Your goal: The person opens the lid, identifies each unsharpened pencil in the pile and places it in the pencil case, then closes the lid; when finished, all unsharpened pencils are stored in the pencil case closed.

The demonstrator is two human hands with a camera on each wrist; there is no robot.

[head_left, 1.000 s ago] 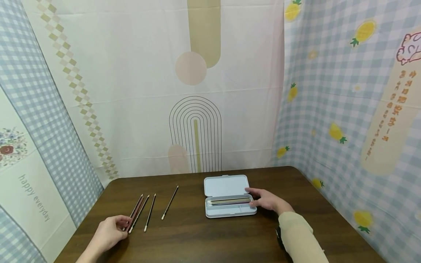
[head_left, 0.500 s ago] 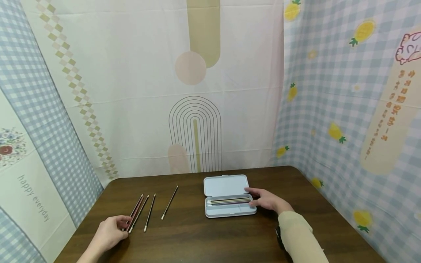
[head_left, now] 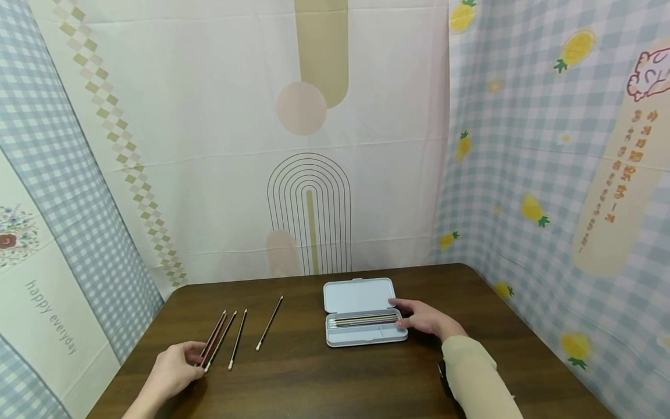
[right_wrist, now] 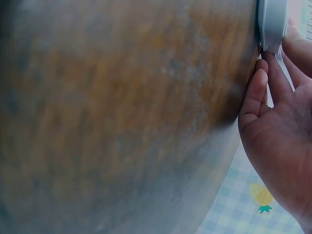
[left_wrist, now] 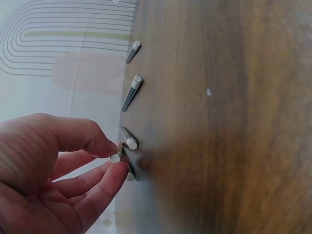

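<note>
My left hand pinches a dark red pencil near its lower end, between thumb and fingertips. The pencil's white end shows at the fingertips in the left wrist view. Close on either side lie dark pencils, one of them just to the right. A light blue pencil case lies unfolded, with several pencils in its rear compartment. With thumb on the tray's right end and a finger at the lid, my right hand grips the case.
Two more dark pencils, one nearer the left hand and one farther right, lie apart on the brown wooden table. A patterned cloth hangs behind the table, and checked cloths hang along the sides.
Both hands stay almost where they were. The head view shifts very slightly; the pencil case and the loose pencils have not moved.
</note>
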